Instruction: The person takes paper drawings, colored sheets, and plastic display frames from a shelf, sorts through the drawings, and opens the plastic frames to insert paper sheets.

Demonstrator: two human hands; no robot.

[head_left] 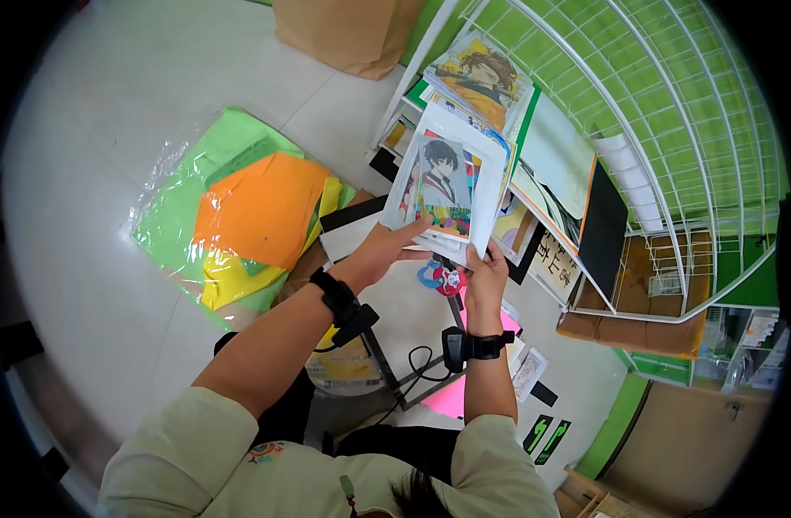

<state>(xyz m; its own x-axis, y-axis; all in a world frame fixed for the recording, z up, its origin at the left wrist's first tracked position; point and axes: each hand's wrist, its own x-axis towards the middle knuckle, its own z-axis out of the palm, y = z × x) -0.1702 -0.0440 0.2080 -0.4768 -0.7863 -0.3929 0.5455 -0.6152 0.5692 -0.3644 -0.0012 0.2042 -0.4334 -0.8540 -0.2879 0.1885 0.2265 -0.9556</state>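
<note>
Left of me, the pale tiled floor (93, 164) carries a clear-wrapped bundle of green, orange and yellow sheets (255, 211), with a brown paper bag (348, 34) standing farther off. Nearer me, a bright pink sheet (447, 399) lies low down, partly hidden by my arm. To my right, the white wire rack (615, 53) bears illustrated prints (482, 78) and a black board (604, 233).

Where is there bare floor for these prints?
Bare pale floor tiles show left of the green, orange and yellow sheets with clear plastic, and between those and the brown paper bag. It's crowded below the held illustrated paper prints, with a bright pink sheet, and at the white wire rack.
</note>
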